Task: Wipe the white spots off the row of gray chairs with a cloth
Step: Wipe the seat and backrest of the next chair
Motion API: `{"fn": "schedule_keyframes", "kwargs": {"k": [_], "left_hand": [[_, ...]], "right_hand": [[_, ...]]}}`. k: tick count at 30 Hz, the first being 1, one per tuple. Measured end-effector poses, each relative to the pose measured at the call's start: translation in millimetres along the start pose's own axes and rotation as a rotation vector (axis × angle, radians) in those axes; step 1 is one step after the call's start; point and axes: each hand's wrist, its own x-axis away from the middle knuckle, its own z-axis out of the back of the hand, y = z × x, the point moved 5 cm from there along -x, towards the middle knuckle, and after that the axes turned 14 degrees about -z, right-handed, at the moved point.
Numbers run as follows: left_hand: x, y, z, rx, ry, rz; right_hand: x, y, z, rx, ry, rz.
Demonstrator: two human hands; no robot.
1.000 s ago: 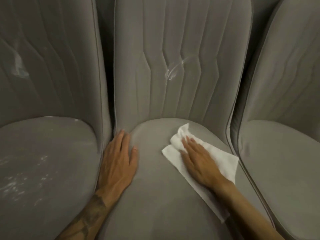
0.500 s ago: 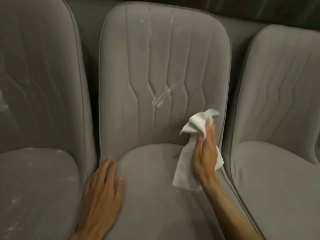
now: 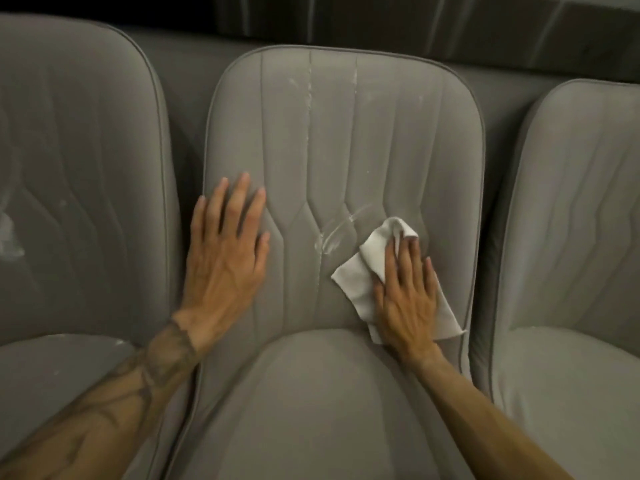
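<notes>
A: Step in hand?

B: Wiping the backrest of the middle chair (image 3: pixel 346 150). Pressing the cloth (image 3: pixel 362 275) flat against it with the right hand (image 3: pixel 405 296). Straight fingers laid on top, no pinch, no curl round it.

A: Where on the backrest?

B: Low and to the right, just above the seat (image 3: pixel 311 393). Right beside the curved white smear (image 3: pixel 334 235) at the stitching. Touching its right end or just short of it; cannot tell which.

A: And the left hand (image 3: pixel 225 251)?

B: Spread flat on the left part of the same backrest, holding nothing. Bracing the chair, by the look of it.

A: Anything else to clear on that back?

B: Yes. Thin white streaks (image 3: pixel 308 95) and a few flecks up high, well apart from the cloth.

A: Next move?

B: Most likely sliding the cloth left across the smear. Calls for firm, even pressure and for working along the seam groove, not just over it. Also for keeping enough cloth under the palm to avoid slipping off onto bare fabric. After that, reaching up for the streaks near the top edge.

A: Progress along the row?

B: Somewhere in the middle, at a guess. Pale patch (image 3: pixel 10 233) on the back of the left chair (image 3: pixel 86 150) not yet wiped, likewise flecks along its seat edge. Nothing certain on the right chair (image 3: pixel 571 202); only a faint pale line at its seat rim, too blurred to call.
</notes>
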Motion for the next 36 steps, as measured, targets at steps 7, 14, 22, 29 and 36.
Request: {"fn": "schedule_keyframes", "kwargs": {"k": [7, 14, 22, 29, 36], "left_hand": [[-35.5, -22.6, -11.5, -0.07, 0.126, -0.013], [-35.1, -23.0, -18.0, -0.073, 0.164, -0.021], [-32.8, -22.7, -18.8, -0.047, 0.193, -0.023], [-31.0, -28.1, -17.8, 0.052, 0.253, 0.024], [-31.3, -30.9, -22.9, 0.08, 0.273, 0.029]], "right_hand": [[-135.6, -38.4, 34.5, -0.113, 0.252, -0.098], [-48.2, -46.0, -5.0, -0.013, 0.12, 0.106], [-203.9, -12.6, 83.8, -0.026, 0.393, -0.17], [-116.3, -10.2, 51.9, 0.096, 0.185, 0.065], [-224.5, -10.3, 99.2, -0.032, 0.33, -0.196]]}}
